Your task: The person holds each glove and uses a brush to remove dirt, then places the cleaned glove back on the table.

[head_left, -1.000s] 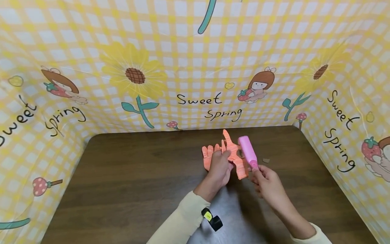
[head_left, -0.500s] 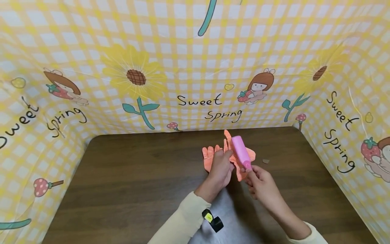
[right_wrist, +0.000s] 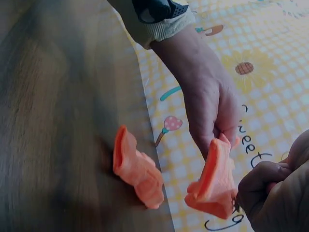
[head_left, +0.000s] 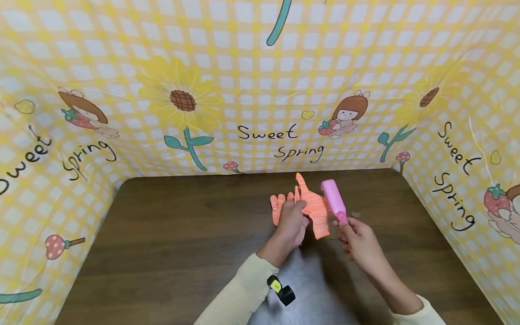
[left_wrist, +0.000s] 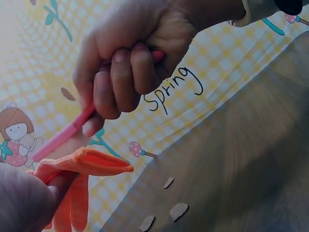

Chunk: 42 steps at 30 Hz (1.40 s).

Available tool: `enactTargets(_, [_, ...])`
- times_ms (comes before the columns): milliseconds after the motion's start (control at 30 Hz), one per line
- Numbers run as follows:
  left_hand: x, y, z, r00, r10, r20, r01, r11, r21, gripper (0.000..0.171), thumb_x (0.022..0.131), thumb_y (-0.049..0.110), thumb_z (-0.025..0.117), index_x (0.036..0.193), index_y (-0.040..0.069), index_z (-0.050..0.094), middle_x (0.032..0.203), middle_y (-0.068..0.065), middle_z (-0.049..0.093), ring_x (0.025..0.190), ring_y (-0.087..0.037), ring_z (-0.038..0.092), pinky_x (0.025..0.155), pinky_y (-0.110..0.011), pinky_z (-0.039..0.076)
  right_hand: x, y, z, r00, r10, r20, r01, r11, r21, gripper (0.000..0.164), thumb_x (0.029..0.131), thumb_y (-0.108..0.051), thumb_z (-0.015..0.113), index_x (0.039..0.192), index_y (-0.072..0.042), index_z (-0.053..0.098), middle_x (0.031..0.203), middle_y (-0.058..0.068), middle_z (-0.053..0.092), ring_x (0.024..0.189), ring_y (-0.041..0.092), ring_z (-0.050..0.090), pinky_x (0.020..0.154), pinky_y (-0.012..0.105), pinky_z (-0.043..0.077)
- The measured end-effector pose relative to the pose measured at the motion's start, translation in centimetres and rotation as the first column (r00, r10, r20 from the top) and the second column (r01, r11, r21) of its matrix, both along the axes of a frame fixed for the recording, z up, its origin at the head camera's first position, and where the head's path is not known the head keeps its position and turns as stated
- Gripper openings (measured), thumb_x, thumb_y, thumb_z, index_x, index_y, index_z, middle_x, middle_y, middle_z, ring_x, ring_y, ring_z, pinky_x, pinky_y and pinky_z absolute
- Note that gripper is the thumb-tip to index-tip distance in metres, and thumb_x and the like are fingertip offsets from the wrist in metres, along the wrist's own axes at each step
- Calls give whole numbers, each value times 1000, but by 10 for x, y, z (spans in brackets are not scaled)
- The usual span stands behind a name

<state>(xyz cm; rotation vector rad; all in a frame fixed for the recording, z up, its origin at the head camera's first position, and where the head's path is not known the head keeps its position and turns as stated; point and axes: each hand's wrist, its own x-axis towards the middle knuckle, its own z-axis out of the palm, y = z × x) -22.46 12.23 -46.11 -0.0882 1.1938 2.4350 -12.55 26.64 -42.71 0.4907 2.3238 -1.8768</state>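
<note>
An orange knitted glove [head_left: 316,210] is pinched between the thumb and fingers of my left hand [head_left: 290,221], held above the table. In the left wrist view its cuff [left_wrist: 108,163] gapes toward the right and its fingers hang down. My right hand [head_left: 357,239] grips the handle of a pink brush [head_left: 334,197], fingers curled round it. Pale bristles [left_wrist: 72,145] face down close over the glove in the left wrist view. The other orange glove [right_wrist: 140,171] lies on the table, left of the held one and partly hidden by my left hand in the head view.
Several small pale flakes [left_wrist: 178,211] lie on the brown wooden table [head_left: 183,253], near its far right part. A yellow checked cloth [head_left: 260,90] rises along the back and both sides. A black strap with a device [head_left: 282,291] sits at the left sleeve.
The pink brush moved left across the held glove, then back to its right side. The glove's right part flapped out and now hangs flatter. The left hand stays nearly in place.
</note>
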Motion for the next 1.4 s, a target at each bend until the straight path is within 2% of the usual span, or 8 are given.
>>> enactTargets(200, [-2, -5, -1, 1000, -9, 24, 8, 999, 39, 53, 105, 7, 39, 153, -10, 22, 159, -20, 28, 147, -31, 31, 124, -60, 22, -2, 18, -3, 999, -33, -3, 33, 999, 19, 33, 111, -19, 36, 126, 7, 50, 73, -3, 41, 51, 4, 32, 43, 20, 30])
enactTargets(333, [-4, -7, 1, 1000, -12, 4, 11, 996, 89, 41, 104, 8, 41, 143, -4, 36, 140, -13, 48, 137, -26, 45, 123, -54, 28, -2, 15, 3, 998, -54, -36, 51, 996, -74, 26, 110, -18, 37, 117, 1, 54, 69, -5, 37, 50, 2, 29, 41, 18, 25])
enactTargets(467, [-1, -7, 3, 999, -42, -33, 46, 991, 124, 40, 103, 5, 45, 141, -2, 37, 137, -11, 54, 131, -21, 52, 121, -49, 34, -2, -2, 10, 999, 30, -45, -38, 978, -205, 24, 110, -23, 41, 106, -3, 55, 67, -6, 35, 48, 1, 26, 41, 17, 22])
enactTargets(600, [1, -9, 4, 994, -74, -77, 84, 986, 142, 47, 99, -5, 45, 145, -4, 37, 146, -17, 51, 132, -23, 52, 121, -50, 35, -2, -17, 12, 994, 86, -61, -94, 984, -148, 32, 110, -29, 45, 103, 2, 53, 66, -4, 36, 48, 5, 26, 42, 18, 22])
enactTargets(833, [0, -20, 4, 987, -110, -118, 125, 984, 125, 47, 97, -11, 41, 144, -6, 41, 140, -14, 55, 126, -23, 55, 115, -50, 42, -3, -17, 20, 996, 66, -59, -65, 998, 13, 38, 109, -30, 47, 108, 7, 56, 68, -2, 40, 50, 6, 31, 43, 19, 28])
enactTargets(1000, [0, -26, 6, 980, -140, -139, 161, 976, 147, 47, 97, -12, 41, 143, -4, 42, 139, -14, 56, 125, -25, 57, 108, -49, 47, -4, -11, 26, 997, 64, -50, -65, 998, -25, 34, 110, -28, 46, 105, 4, 56, 68, -4, 42, 50, 5, 32, 44, 18, 27])
enactTargets(1267, [2, -28, 4, 982, -159, -103, 175, 970, 169, 44, 101, -11, 41, 143, 0, 39, 155, -18, 46, 137, -29, 49, 117, -61, 34, -8, 2, 27, 998, 50, -45, -54, 992, -112, 28, 110, -24, 43, 100, -1, 56, 67, -6, 39, 49, 3, 27, 43, 21, 21])
enactTargets(1400, [2, -30, 2, 982, -164, -98, 177, 972, 151, 46, 100, -12, 41, 145, -3, 38, 148, -16, 50, 130, -25, 53, 116, -55, 39, -14, 17, 24, 998, -28, -62, 18, 989, -148, 26, 110, -23, 41, 98, -5, 56, 65, -7, 40, 49, 2, 31, 43, 19, 25])
